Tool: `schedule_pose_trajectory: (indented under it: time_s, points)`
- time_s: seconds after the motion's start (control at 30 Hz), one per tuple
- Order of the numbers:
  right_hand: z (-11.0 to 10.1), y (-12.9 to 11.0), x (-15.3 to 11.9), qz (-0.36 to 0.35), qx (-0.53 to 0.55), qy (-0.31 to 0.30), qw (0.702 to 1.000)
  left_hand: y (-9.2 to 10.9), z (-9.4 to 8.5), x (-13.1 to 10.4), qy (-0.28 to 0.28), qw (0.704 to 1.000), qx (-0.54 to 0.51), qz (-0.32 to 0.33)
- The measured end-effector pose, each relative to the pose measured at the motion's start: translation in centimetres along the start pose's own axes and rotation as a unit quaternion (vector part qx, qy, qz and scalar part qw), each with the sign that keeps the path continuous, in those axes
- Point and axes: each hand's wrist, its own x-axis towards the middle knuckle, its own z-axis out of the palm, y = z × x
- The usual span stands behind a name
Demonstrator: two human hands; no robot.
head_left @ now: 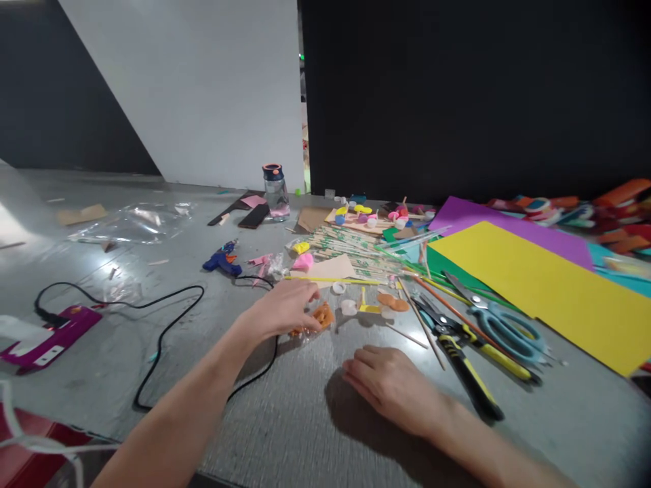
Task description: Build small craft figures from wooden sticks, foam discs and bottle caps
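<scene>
**Left hand [285,306] at a lumpy orange clay-like mass [324,314]**

Green printing on the slim paper-wrapped sticks [350,245] is too small to read. The left hand's thumb and fingers stand slightly apart at the orange mass, which lies on the smooth grey table [285,434]; I cannot tell whether they grip it. The right hand [394,386] is loosely curled, its palm hidden, so whether it holds anything is unclear. Metal pliers with black-and-yellow handles [460,366] lie to its right.
</scene>
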Motion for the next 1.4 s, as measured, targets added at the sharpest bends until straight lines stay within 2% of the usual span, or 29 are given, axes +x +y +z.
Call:
schedule_pose_trajectory:
  time_s: [0.17, 0.33, 0.43, 0.53, 0.7, 0.8, 0.93, 1.0, 1.13, 1.27, 1.4]
  points:
    - [0.3, -0.1, 0.1, 0.003, 0.001, -0.021, 1.000, 0.7, 1.5, 0.2, 0.007, 0.999, -0.024, 0.039]
    - [-0.2, -0.1, 0.3, 0.011, -0.003, -0.022, 1.000, 0.4, 1.9, 0.7, -0.002, 0.998, -0.056, 0.029]
    - [-0.6, 0.0, 1.2, 0.026, -0.034, 0.002, 0.999, -0.3, 1.5, 0.9, -0.020, 0.994, -0.101, 0.022]
    - [-0.4, -0.3, 3.2, 0.029, -0.110, 0.004, 0.994, -0.9, 0.7, 1.0, -0.034, 0.988, -0.147, 0.022]
    - [1.2, -0.8, 6.7, 0.042, -0.164, -0.023, 0.985, -1.8, -1.0, 0.7, 0.004, 0.979, -0.204, 0.022]
    - [1.7, -0.8, 7.1, 0.047, -0.154, -0.017, 0.987, -2.5, -1.8, 0.5, 0.015, 0.978, -0.206, 0.016]
    - [0.8, -0.7, 5.7, 0.070, -0.119, 0.006, 0.990, -2.9, -2.7, -0.1, 0.028, 0.979, -0.203, 0.008]
    - [0.0, -0.7, 4.9, 0.099, -0.060, 0.043, 0.992, -2.6, -3.0, -0.4, 0.007, 0.976, -0.217, 0.010]
    - [-1.6, -0.2, 4.1, 0.128, 0.056, 0.111, 0.984, -1.4, -3.3, -0.8, -0.077, 0.957, -0.281, 0.000]
    - [-2.8, 0.3, 4.2, 0.152, 0.062, 0.108, 0.980, -0.7, -3.3, -0.8, -0.093, 0.940, -0.329, -0.002]
    - [-3.3, -0.1, 4.4, 0.176, 0.063, 0.085, 0.979, -0.2, -3.4, -0.8, -0.058, 0.956, -0.285, 0.047]
